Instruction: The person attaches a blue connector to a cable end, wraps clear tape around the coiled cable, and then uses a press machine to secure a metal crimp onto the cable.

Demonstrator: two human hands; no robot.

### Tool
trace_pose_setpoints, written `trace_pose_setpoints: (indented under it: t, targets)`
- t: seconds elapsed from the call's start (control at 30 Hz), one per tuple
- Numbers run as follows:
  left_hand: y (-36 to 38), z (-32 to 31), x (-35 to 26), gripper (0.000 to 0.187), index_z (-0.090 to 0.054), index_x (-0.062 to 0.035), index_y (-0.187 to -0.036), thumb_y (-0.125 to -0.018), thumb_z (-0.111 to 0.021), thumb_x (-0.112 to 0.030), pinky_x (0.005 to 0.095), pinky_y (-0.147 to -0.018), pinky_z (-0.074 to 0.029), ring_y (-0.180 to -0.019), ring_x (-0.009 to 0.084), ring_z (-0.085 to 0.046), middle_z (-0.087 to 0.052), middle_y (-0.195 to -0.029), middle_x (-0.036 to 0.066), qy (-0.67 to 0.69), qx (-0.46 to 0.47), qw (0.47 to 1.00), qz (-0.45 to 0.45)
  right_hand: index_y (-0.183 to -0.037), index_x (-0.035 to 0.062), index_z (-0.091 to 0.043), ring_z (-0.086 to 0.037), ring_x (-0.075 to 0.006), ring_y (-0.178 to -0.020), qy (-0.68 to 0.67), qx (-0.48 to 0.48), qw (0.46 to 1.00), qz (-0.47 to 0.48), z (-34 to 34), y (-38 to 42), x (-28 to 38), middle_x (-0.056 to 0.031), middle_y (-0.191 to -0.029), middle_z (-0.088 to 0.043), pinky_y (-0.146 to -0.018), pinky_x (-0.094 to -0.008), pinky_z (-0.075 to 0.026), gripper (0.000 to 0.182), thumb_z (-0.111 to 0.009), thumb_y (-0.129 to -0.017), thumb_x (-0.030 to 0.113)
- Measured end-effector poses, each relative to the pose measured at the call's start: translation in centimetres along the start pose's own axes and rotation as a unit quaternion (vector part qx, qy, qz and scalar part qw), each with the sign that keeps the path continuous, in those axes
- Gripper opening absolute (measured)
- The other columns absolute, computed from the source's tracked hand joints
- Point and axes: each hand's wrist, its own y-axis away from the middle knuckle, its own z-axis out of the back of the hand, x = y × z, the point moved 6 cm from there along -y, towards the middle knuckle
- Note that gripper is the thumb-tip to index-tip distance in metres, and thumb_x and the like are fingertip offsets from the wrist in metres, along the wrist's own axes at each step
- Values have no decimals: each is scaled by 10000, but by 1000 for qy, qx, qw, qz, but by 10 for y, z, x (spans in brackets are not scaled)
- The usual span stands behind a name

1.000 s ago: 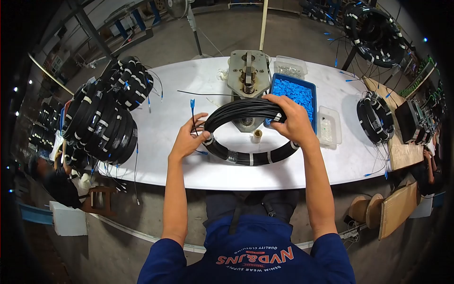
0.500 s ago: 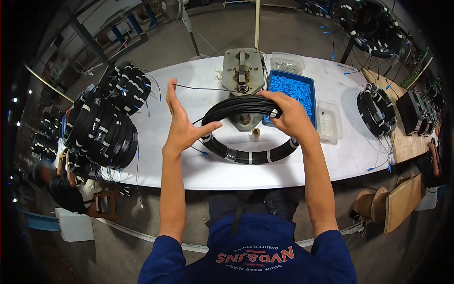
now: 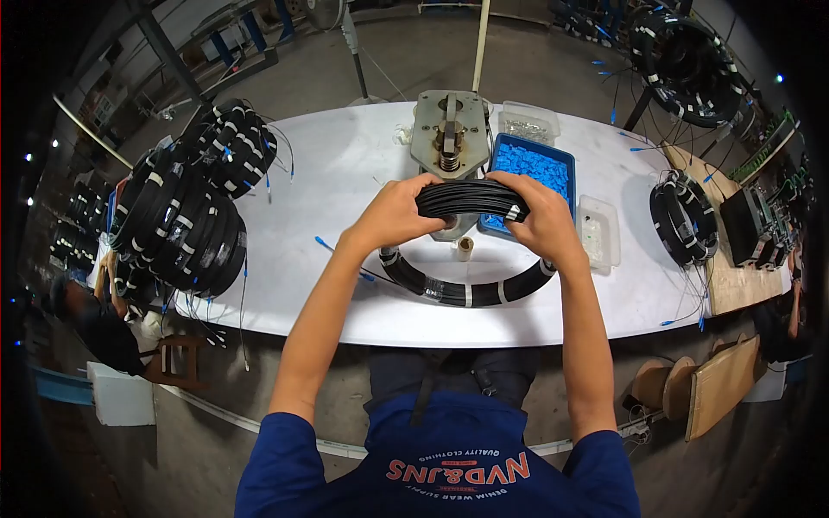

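Note:
A coil of black cable (image 3: 471, 294) tilts up from the white table, its near side low and its far side raised. My left hand (image 3: 399, 210) wraps round the upper left of the coil, thumb below and fingers over the top. On the upper right, my right hand (image 3: 542, 216) grips the same coil beside a white tape band. More white bands and a clear wrap show on the near side. Blue-tipped cable ends (image 3: 366, 277) lie to its left. Just behind the coil stands a metal fixture (image 3: 449, 129) with a spring; a small tube (image 3: 465, 249) shows through the coil's opening.
A blue tray (image 3: 572, 164) of small blue parts sits behind my right hand, with clear plastic boxes (image 3: 599, 231) nearby. Stacked cable coils (image 3: 186, 229) fill the left side. Another coil (image 3: 682, 217) stands at right by a wooden board (image 3: 721, 276). Other people are at both edges.
My left hand, open and spread before, has moved right and closed round the coil. The loose cable strand that ran past it is no longer seen there. My right hand keeps its grip.

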Motion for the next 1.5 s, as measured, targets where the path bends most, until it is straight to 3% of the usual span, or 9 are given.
trace_pose_setpoints:
  t: [0.07,0.27,0.5,0.63,0.77,0.97,1.07,1.2,1.5]
  targets:
    - [3,0,-1,474,-603,-21,-1151,-707,-744,-109,388,-790,-543,-813,319,-695,-713,-888,153,-12,-103,994,-32,-1245,118,-614,-660,-332,-978,-40,-34,997,-56,9,9,-9,-161,-1101,-678,-861,-370,-521,619,-645,-653,-59]
    - [-7,-19,-8,453,-617,-64,-1121,-674,-687,-78,418,-759,-533,-836,349,-677,-703,-904,175,-141,-166,976,-30,-1200,40,-634,-677,-243,-984,-82,-94,990,-61,20,36,-45,-136,-1089,-694,-887,-323,-515,559,-635,-656,-88]
    - [-7,-13,-33,443,-619,-87,-1112,-672,-672,-83,444,-719,-516,-811,367,-656,-688,-841,153,-188,-104,976,-38,-1161,41,-645,-678,-293,-988,-176,-128,972,-91,15,54,-53,-144,-1090,-688,-878,-349,-530,546,-672,-628,-73]
    - [3,8,-39,521,-616,-78,-1147,-662,-769,-189,437,-819,-496,-908,334,-653,-691,-947,143,-229,-44,972,-9,-1171,77,-640,-681,-306,-916,-114,-138,983,-43,8,43,-27,-127,-1048,-689,-802,-356,-540,536,-689,-648,-30]
    - [10,20,-74,591,-610,-85,-1200,-652,-785,-222,441,-976,-426,-1066,350,-598,-660,-1111,155,-334,-241,891,-191,-1192,143,-636,-667,-307,-843,-65,-102,992,-24,-4,25,-8,-94,-995,-681,-736,-373,-540,551,-685,-664,-7]
    - [-15,-9,-43,475,-639,-108,-1117,-659,-747,-173,428,-785,-527,-856,341,-669,-704,-941,141,-255,-96,962,-30,-1192,114,-626,-674,-315,-905,-51,-114,992,-6,-9,21,-15,-105,-1067,-685,-767,-376,-546,567,-699,-641,1]
    - [-20,-9,-53,401,-657,-106,-1057,-667,-732,-160,423,-687,-539,-742,342,-673,-702,-816,134,-199,-76,971,-106,-1184,95,-632,-674,-326,-957,-75,-110,991,-32,-5,31,-25,-119,-1104,-686,-822,-371,-545,567,-692,-628,-4]
    - [-29,-14,-56,318,-670,-98,-1017,-703,-675,-150,440,-705,-537,-744,359,-673,-692,-764,147,-232,-43,971,-38,-1161,65,-645,-687,-299,-965,-136,-151,976,-78,-3,50,-53,-135,-1072,-697,-859,-347,-536,533,-669,-637,-32]
    - [-46,-39,-73,294,-660,-78,-1026,-742,-638,-151,452,-727,-537,-791,375,-669,-696,-816,166,-244,17,965,-93,-1161,15,-633,-697,-244,-889,-153,-226,957,-101,5,80,-65,-136,-989,-702,-806,-328,-539,494,-700,-672,-17]
